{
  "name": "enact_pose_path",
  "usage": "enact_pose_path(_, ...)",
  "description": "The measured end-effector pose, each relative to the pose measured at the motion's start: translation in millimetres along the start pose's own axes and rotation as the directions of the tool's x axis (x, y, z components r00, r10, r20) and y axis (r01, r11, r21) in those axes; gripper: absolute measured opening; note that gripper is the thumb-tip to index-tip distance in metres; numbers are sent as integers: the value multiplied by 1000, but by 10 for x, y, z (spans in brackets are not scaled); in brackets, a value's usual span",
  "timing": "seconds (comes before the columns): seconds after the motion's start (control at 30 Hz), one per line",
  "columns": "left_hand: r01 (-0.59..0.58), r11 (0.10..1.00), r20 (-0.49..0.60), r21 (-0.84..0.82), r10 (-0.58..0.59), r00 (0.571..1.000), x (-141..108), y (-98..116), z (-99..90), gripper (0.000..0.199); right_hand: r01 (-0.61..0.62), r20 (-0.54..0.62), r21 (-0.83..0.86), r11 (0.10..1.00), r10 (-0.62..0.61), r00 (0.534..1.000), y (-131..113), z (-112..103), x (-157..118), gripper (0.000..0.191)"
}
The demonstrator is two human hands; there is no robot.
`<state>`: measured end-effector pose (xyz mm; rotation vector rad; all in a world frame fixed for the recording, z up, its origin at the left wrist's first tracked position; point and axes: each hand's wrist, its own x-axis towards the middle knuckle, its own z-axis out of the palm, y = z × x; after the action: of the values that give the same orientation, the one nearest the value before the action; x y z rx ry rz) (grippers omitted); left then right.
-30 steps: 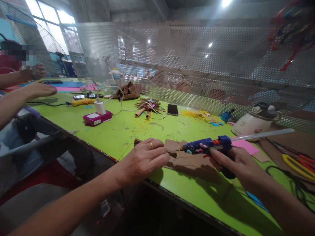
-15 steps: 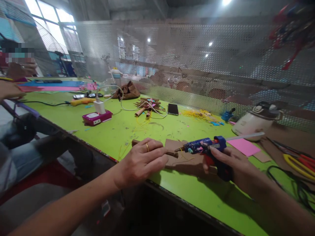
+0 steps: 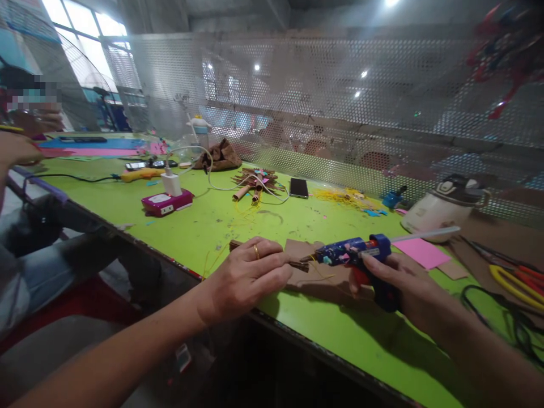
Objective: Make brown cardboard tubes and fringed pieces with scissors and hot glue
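Note:
My left hand (image 3: 250,275), with a gold ring on one finger, is closed over a brown cardboard strip (image 3: 301,265) whose ends stick out on both sides. My right hand (image 3: 389,277) grips a blue hot glue gun (image 3: 344,251) with a clear glue stick (image 3: 429,233) out of its back. The gun's nozzle points left, at or very close to the strip's right end; contact is hard to make out. Beneath both lies a flat piece of brown cardboard (image 3: 297,249). A thin yellow string (image 3: 325,275) trails by the nozzle.
Behind my hands are a phone (image 3: 298,188), a bundle of brown rolled pieces (image 3: 257,181), yellow strands (image 3: 340,198) and a purple power adapter (image 3: 168,202). On the right stand a kettle (image 3: 444,207), pink paper (image 3: 420,252) and scissors (image 3: 516,286). Another person's arm (image 3: 17,150) rests far left.
Both hands stay almost where they were; the strip and my left hand have shifted very slightly right. At far left, the other person's arm has moved a little.

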<state>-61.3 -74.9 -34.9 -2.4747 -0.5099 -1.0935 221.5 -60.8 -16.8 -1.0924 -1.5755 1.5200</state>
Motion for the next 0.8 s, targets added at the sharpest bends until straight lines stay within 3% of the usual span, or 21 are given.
enact_pose_path(0.3,23,1000,-28,5,-23,999,7,-4,21,14,-14,21,-3,1000,14,1000,3,27,10,36)
enact_pose_path(0.63,28,1000,-53,-3,-28,998,4,-10,19,13,-51,-42,61,997,53,998,-43,8,-4,34)
enact_pose_path(0.8,40,998,-75,-45,-43,996,8,-11,42,17,-30,-67,-10,999,29,997,-59,-23,9,32)
